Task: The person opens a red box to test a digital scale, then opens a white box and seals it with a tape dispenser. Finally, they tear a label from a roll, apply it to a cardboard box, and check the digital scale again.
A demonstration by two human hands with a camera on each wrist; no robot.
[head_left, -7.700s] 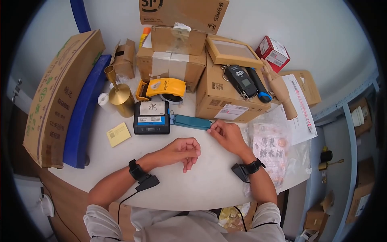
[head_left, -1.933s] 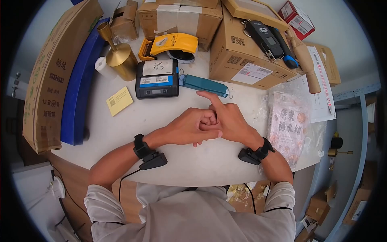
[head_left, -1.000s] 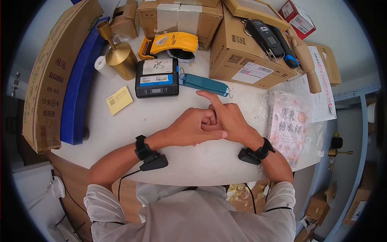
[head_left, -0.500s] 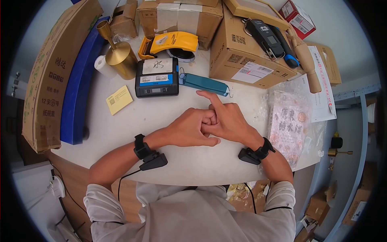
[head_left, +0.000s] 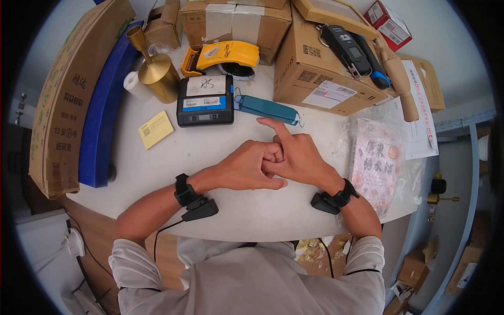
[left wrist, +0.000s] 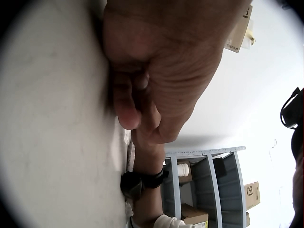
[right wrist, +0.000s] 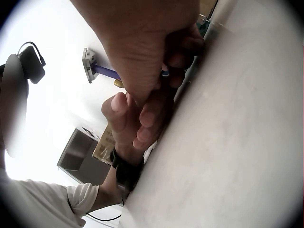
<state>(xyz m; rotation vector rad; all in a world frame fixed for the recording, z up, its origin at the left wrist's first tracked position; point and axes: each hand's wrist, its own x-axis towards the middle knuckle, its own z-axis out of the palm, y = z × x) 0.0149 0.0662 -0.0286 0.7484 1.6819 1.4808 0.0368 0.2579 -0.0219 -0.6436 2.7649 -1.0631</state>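
Observation:
Both hands meet low over the white table's near half, with no object showing between them. My left hand [head_left: 247,168] lies against the right one, its fingers loosely bent and its thumb stretched to the right. My right hand [head_left: 300,160] has its index finger pointing forward and the other fingers bent in among the left fingers. Just beyond that fingertip lies a teal hanging scale [head_left: 266,109] with a wire hook at each end. In the left wrist view, the left palm [left wrist: 166,71] hides most of the contact; the right wrist view shows several left fingertips [right wrist: 148,118] under the right hand.
A black label printer [head_left: 205,116] touches the scale's left end; a yellow tape dispenser [head_left: 228,55] stands behind. Yellow sticky notes [head_left: 156,130] lie left. A cardboard box [head_left: 325,79] bears a black digital scale [head_left: 344,50]. Right lies a plastic-wrapped printed packet [head_left: 374,165].
Earlier, my right hand pinched the teal scale's right end while the left hovered apart; the hands have since come together nearer the body. Lately only the left thumb shifts slightly.

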